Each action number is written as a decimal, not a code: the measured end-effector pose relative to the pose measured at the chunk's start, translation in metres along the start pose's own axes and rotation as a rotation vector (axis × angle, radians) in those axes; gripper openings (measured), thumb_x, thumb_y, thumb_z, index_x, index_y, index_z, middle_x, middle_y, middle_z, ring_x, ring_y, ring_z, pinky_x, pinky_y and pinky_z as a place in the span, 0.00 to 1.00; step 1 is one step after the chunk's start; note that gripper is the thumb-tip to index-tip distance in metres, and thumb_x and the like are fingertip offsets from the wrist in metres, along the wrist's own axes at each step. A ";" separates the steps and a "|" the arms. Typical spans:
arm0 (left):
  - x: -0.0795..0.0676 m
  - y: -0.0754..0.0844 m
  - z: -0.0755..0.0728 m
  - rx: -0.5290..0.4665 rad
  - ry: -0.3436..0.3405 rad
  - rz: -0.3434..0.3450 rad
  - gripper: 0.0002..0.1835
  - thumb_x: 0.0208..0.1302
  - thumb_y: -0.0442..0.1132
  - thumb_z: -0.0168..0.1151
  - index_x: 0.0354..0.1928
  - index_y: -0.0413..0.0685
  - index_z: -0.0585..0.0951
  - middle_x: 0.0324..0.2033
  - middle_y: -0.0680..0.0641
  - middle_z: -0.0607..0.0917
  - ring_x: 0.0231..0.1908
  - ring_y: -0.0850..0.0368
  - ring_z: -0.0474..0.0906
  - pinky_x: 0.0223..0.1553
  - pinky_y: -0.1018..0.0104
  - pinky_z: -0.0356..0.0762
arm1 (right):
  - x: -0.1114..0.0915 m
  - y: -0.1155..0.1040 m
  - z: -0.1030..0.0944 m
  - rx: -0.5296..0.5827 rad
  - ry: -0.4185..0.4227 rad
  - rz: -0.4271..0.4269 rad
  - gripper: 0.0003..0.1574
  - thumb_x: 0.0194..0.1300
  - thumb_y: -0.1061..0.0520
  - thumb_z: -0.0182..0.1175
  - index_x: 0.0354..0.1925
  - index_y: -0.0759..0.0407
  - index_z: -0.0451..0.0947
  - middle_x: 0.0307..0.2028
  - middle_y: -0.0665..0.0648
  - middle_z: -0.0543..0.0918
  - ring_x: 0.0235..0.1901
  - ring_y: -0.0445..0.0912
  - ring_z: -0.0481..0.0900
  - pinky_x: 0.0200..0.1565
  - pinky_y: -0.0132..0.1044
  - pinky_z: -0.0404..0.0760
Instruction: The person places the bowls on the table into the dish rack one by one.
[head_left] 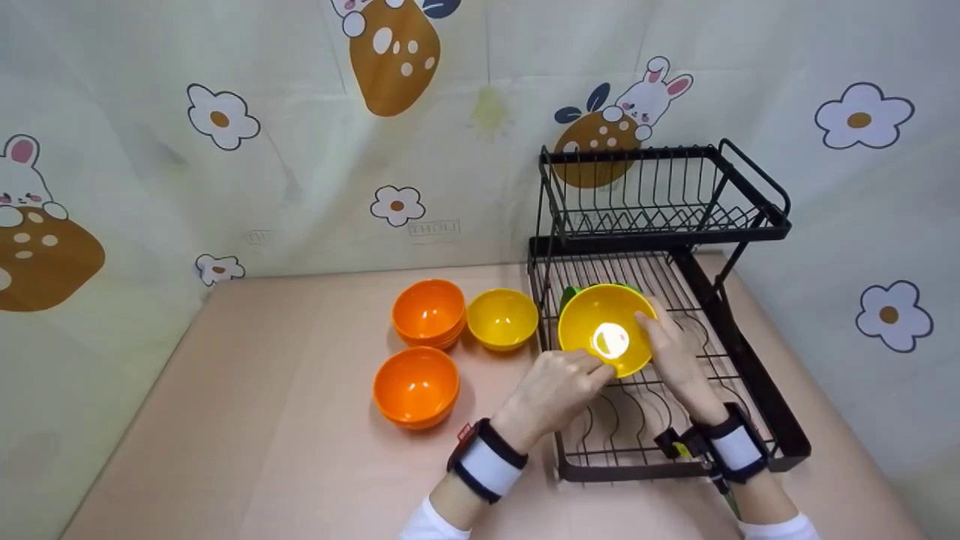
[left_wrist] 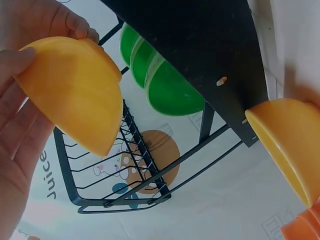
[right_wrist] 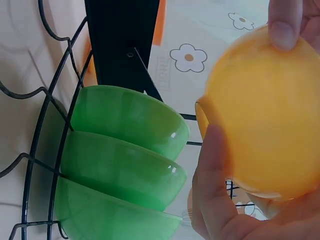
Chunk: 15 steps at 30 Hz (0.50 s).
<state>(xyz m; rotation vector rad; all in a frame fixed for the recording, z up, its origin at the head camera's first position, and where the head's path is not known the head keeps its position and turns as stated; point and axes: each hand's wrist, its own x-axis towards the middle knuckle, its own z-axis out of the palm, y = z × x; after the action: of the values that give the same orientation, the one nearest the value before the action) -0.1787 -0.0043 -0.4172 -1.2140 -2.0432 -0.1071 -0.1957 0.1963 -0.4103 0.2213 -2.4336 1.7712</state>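
Observation:
Both hands hold a yellow bowl (head_left: 596, 319) over the lower tier of a black dish rack (head_left: 615, 472). Its inside faces the head camera. My left hand (head_left: 556, 382) pinches the near rim. On the right side, my right hand (head_left: 675, 360) grips the bowl with the thumb at the rim and fingers around the outside. In the right wrist view, the bowl's smooth outside (right_wrist: 270, 115) fills the right half. Green bowls (right_wrist: 125, 155) lean in a row on the rack's wires beside it; the head view shows only slivers of them behind the yellow bowl.
Left of the rack, another yellow bowl (head_left: 502, 319) stands on the table (head_left: 247, 420) against stacked orange bowls (head_left: 429, 311). More orange bowls (head_left: 416, 386) are nearer the front. The rack's upper basket (head_left: 675, 240) overhangs the back, before a patterned curtain (head_left: 300, 172).

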 end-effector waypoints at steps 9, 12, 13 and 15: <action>-0.004 -0.001 0.000 0.010 -0.074 -0.228 0.24 0.62 0.44 0.83 0.54 0.43 0.82 0.44 0.48 0.89 0.42 0.58 0.85 0.41 0.78 0.84 | 0.001 0.000 -0.011 -0.202 0.067 0.001 0.31 0.85 0.58 0.41 0.76 0.73 0.64 0.65 0.79 0.78 0.51 0.66 0.83 0.43 0.32 0.80; -0.007 -0.001 0.001 0.028 -0.128 -0.354 0.25 0.61 0.42 0.83 0.53 0.41 0.80 0.41 0.46 0.88 0.39 0.56 0.84 0.34 0.76 0.84 | 0.002 0.002 -0.017 -0.174 0.080 0.010 0.31 0.86 0.57 0.40 0.77 0.72 0.63 0.67 0.78 0.76 0.54 0.67 0.81 0.42 0.30 0.81; -0.008 -0.001 0.002 0.041 -0.149 -0.393 0.24 0.62 0.42 0.83 0.52 0.41 0.80 0.40 0.46 0.88 0.37 0.56 0.84 0.32 0.75 0.84 | 0.003 0.002 -0.019 -0.173 0.088 0.008 0.31 0.86 0.57 0.40 0.77 0.72 0.63 0.67 0.78 0.76 0.55 0.67 0.82 0.42 0.31 0.82; -0.009 -0.001 0.003 0.080 -0.201 -0.461 0.22 0.65 0.45 0.81 0.50 0.41 0.81 0.37 0.47 0.87 0.34 0.56 0.83 0.29 0.73 0.84 | 0.003 0.003 -0.023 -0.185 0.110 0.006 0.31 0.86 0.56 0.40 0.77 0.71 0.63 0.67 0.79 0.76 0.55 0.70 0.82 0.42 0.32 0.83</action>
<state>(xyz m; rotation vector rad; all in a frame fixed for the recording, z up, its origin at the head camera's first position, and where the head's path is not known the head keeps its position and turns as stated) -0.1782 -0.0104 -0.4247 -0.7105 -2.4495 -0.1246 -0.1993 0.2185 -0.4054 0.0950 -2.5001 1.5050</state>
